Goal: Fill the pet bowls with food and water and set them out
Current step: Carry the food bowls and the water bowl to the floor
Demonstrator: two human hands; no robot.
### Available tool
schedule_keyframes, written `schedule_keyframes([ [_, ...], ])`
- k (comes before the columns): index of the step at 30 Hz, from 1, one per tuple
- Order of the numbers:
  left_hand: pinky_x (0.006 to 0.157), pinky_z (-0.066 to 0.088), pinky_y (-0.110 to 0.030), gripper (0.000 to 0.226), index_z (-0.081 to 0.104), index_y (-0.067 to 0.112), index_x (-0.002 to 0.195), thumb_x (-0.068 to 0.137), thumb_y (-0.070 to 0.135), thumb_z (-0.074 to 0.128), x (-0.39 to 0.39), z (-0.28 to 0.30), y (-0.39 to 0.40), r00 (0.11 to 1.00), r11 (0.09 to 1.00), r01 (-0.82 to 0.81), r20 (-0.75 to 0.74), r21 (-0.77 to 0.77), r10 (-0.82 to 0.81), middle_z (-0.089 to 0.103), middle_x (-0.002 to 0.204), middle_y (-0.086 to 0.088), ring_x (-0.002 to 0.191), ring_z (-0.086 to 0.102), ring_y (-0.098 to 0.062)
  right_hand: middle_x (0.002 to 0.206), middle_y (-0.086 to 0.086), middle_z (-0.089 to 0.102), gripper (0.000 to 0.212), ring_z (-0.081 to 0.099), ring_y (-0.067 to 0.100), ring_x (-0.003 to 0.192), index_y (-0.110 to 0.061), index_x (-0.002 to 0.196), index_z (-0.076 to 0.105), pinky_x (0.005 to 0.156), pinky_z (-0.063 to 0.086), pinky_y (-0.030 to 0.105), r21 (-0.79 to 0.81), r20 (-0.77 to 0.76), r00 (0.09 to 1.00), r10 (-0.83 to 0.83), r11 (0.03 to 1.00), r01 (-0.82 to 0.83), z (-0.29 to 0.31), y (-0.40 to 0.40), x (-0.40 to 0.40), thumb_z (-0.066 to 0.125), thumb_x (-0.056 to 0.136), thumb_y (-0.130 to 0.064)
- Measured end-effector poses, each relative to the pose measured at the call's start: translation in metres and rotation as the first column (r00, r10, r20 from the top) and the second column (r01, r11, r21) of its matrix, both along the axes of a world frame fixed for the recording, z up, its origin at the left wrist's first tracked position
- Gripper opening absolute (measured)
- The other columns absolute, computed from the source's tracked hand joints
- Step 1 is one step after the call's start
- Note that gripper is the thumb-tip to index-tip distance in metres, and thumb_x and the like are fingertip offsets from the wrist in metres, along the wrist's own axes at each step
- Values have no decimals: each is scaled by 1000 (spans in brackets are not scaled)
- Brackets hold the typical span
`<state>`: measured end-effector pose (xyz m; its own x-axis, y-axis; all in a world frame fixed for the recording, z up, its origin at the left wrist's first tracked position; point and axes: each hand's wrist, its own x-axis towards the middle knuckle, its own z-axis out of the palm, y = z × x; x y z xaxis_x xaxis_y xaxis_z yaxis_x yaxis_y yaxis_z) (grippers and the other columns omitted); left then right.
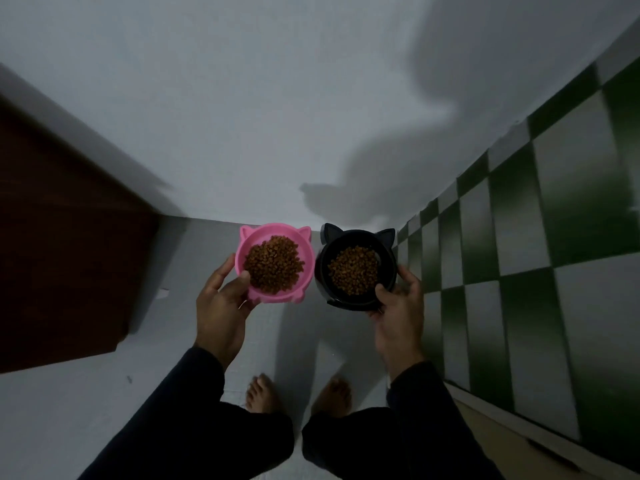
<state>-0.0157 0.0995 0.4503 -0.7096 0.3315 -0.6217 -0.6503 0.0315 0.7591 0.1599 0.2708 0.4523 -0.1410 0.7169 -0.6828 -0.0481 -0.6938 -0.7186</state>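
I carry two cat-eared pet bowls side by side above the floor. My left hand grips the pink bowl by its near left rim, thumb over the edge. It holds a heap of brown kibble. My right hand grips the black bowl by its near right rim, thumb inside the edge. Brown kibble fills that one too. The two bowls almost touch in the middle.
A white wall stands straight ahead. A dark brown door is on the left. Green and white checkered tiles cover the wall on the right. My bare feet stand on a pale tiled floor.
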Motion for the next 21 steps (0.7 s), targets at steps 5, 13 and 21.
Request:
schedule_keyframes([
  [5, 95, 57, -50, 54, 49, 17, 151, 100, 1, 57, -14, -97, 26, 1000, 1000, 3, 15, -7, -3, 76, 119, -8, 112, 71, -33, 136, 10, 58, 59, 57, 30, 122, -31, 136, 51, 92, 57, 53, -20, 31, 999, 9, 1000, -8, -102, 23, -16, 51, 94, 12],
  [13, 95, 59, -48, 57, 49, 19, 152, 99, -1, 56, -41, -242, 54, 998, 1000, -16, 58, -19, 17, 76, 118, -4, 114, 71, -31, 133, 8, 59, 58, 57, 31, 121, -30, 133, 52, 94, 55, 58, -37, 60, 998, -12, 999, 14, -253, 51, -42, 51, 95, 12],
  [21, 99, 57, -50, 57, 47, 19, 153, 100, -2, 55, -69, -375, 69, 997, 1000, -12, 70, 5, 12, 66, 137, -11, 118, 69, -30, 133, 12, 57, 58, 58, 31, 119, -27, 135, 51, 94, 56, 58, -23, 48, 999, -23, 999, 24, -383, 66, -72, 51, 94, 14],
])
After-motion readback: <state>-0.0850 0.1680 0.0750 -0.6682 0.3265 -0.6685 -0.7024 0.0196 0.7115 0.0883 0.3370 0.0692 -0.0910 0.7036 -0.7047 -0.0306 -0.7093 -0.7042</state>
